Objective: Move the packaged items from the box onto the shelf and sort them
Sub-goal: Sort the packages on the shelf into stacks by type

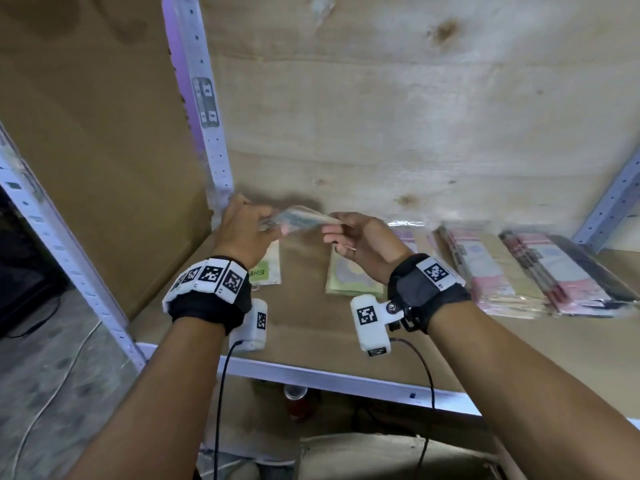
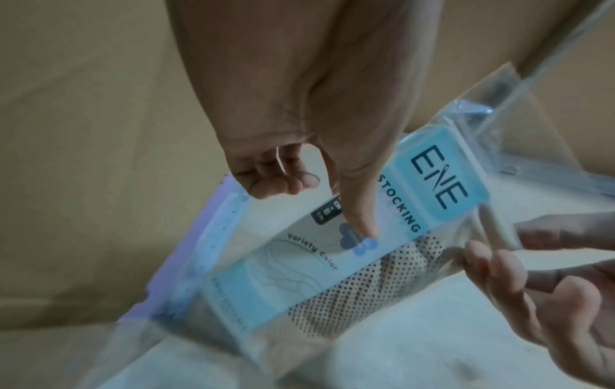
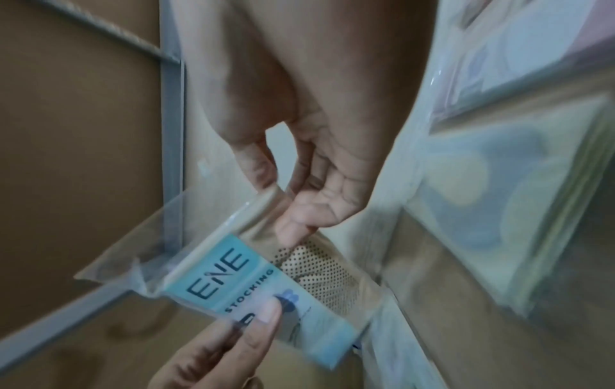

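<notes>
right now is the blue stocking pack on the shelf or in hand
In hand: the left hand and right hand pinch the stocking pack above the shelf.

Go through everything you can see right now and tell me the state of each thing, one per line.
Blue stocking packet: sealed in clear plastic, held in the air above the shelf by both hands.
Left hand: pinches one end of the packet.
Right hand: pinches the other end.
Green packets: lying flat on the shelf below the hands.
Pink packets: stacked together on the right.
Shelf: partly filled.
</notes>
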`<state>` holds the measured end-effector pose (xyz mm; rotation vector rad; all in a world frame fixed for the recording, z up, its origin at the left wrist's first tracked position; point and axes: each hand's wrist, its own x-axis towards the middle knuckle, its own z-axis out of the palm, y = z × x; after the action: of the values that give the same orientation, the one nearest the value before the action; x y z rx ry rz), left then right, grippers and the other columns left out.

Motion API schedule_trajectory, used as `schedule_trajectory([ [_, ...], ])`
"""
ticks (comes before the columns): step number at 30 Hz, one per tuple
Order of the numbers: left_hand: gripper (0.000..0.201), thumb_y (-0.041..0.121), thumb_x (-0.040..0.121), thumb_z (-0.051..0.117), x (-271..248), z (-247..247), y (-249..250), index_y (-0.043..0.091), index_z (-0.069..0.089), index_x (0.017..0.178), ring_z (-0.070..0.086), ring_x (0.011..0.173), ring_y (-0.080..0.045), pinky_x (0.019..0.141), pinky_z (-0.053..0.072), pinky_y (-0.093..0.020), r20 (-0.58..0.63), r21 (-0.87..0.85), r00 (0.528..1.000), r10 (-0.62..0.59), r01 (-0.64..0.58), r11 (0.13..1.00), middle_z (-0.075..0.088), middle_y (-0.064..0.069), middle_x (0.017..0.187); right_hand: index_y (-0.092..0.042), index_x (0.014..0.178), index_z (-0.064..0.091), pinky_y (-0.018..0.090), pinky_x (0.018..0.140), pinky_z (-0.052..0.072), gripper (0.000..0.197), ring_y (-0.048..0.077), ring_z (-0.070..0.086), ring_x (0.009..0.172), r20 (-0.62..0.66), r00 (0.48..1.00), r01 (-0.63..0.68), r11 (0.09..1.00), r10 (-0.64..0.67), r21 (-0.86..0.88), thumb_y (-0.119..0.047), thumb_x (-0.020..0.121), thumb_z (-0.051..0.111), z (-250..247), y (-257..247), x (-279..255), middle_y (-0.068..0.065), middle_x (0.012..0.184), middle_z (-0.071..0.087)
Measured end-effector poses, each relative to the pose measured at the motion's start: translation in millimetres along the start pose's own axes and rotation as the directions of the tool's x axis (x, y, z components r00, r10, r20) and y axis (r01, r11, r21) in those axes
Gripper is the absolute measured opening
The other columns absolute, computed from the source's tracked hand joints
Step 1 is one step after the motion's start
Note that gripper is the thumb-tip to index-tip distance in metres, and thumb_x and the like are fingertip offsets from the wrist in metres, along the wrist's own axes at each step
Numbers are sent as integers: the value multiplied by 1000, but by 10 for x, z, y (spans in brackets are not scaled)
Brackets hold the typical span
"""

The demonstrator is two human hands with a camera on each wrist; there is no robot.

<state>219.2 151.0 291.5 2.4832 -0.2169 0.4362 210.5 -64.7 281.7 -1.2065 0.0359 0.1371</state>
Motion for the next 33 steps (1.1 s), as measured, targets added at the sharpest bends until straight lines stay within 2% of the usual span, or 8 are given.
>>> schedule_trajectory([
  [4,17,36,86,70,-13,18,502,24,67,75,49,99,-28,83,43,-35,-28,-16,989,146,-147,989,47,-10,97,-9,90,68,21,58,51,42,13,69,65,-1,999,32,992,-32,122,-44,100,48,-332,-318,-237,5,79,74],
  [9,32,38,87,70,-64,235,881,7,74,92,53,70,-18,64,43,-32,54,-335,963,265,-233,913,61,-12,80,-15,92,62,25,58,37,26,13,51,58,-58,993,108,993,-105,44,-39,98,53,-752,-476,-540,1,72,58],
  [14,21,24,89,70,-190,666,1092,9,75,103,53,65,-17,55,47,-22,246,-701,963,111,97,707,70,-13,82,-17,80,63,6,70,46,15,-14,63,74,50,988,151,826,-148,-542,-24,92,68,-1092,-235,-804,-22,78,72],
  [17,27,14,89,70,-224,890,1125,1,68,112,57,71,-20,62,51,-26,418,-722,907,46,301,623,68,-13,95,-6,118,65,24,93,53,23,16,68,108,93,992,122,868,-87,-482,-14,96,61,-1314,-128,-858,8,118,72],
  [21,49,20,86,75,-84,984,1076,4,56,129,69,102,-25,83,57,-32,344,-787,926,-154,374,490,67,-14,120,-1,125,62,20,95,50,31,22,63,116,102,995,70,855,-21,-514,-8,95,62,-1487,-117,-891,12,126,67],
  [25,46,34,77,81,64,974,916,17,68,118,72,88,-14,73,54,-25,207,-712,959,-191,282,643,75,-2,103,-6,126,64,44,113,38,35,22,63,119,151,983,17,774,102,-632,-12,92,66,-1621,-206,-902,6,124,69],
  [28,19,32,83,76,91,1025,837,17,76,94,68,61,-9,53,48,-16,290,-543,954,-74,228,808,74,1,72,-7,127,63,37,108,45,37,22,65,116,143,978,-17,736,155,-677,-14,91,68,-1668,-279,-927,5,123,70],
  [33,27,28,87,60,173,1090,781,14,67,65,54,41,-9,40,38,-13,277,-384,958,-77,183,905,58,5,48,-18,129,63,20,67,51,43,23,65,109,119,964,-58,625,238,-778,-31,88,71,-1686,-326,-947,2,121,70],
])
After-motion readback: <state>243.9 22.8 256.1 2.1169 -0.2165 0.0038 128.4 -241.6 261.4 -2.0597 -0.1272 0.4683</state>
